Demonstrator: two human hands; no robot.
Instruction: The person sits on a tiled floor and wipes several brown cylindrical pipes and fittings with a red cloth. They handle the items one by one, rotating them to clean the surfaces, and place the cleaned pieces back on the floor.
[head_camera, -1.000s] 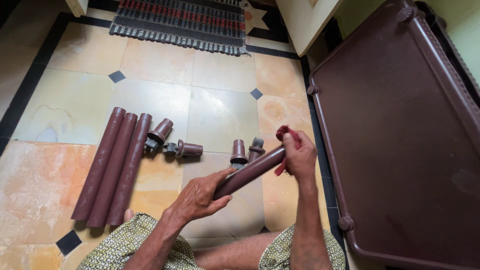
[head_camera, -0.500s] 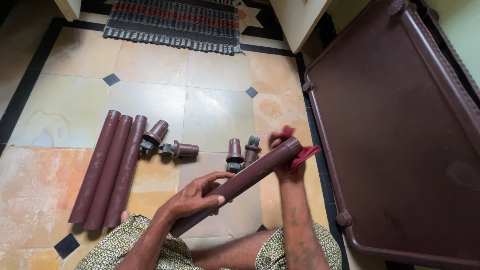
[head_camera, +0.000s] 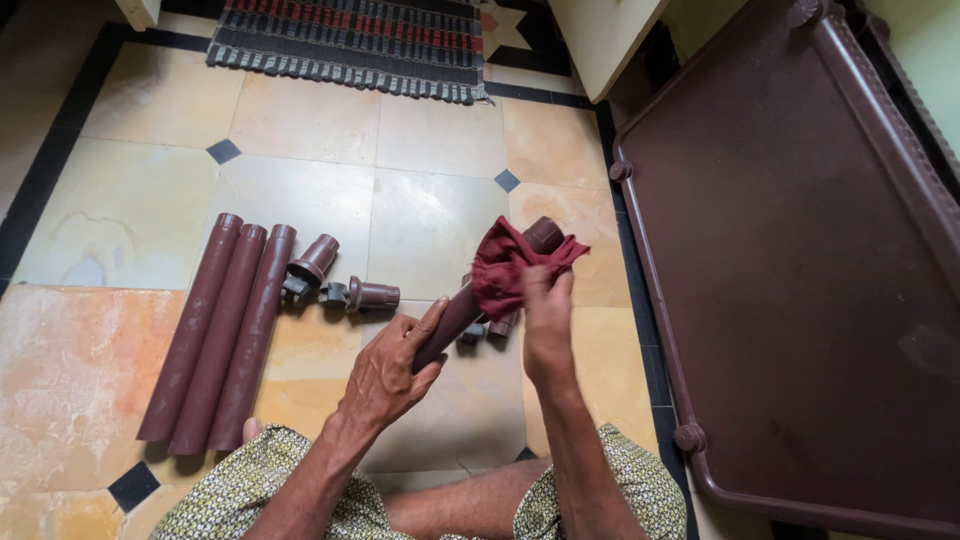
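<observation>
Head view: left hand (head_camera: 385, 375) clasping smooth brown plastic tube (head_camera: 452, 318), right hand (head_camera: 547, 312) pinching crumpled maroon cloth (head_camera: 505, 268).

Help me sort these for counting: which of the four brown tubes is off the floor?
The brown tube gripped by the left hand, with the red cloth in the right hand wrapped around it. The other three tubes lie side by side on the floor.

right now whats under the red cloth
The red cloth wraps the middle of a brown tube; the tube's top end pokes out. The covered stretch and the small pieces behind are hidden.
</observation>
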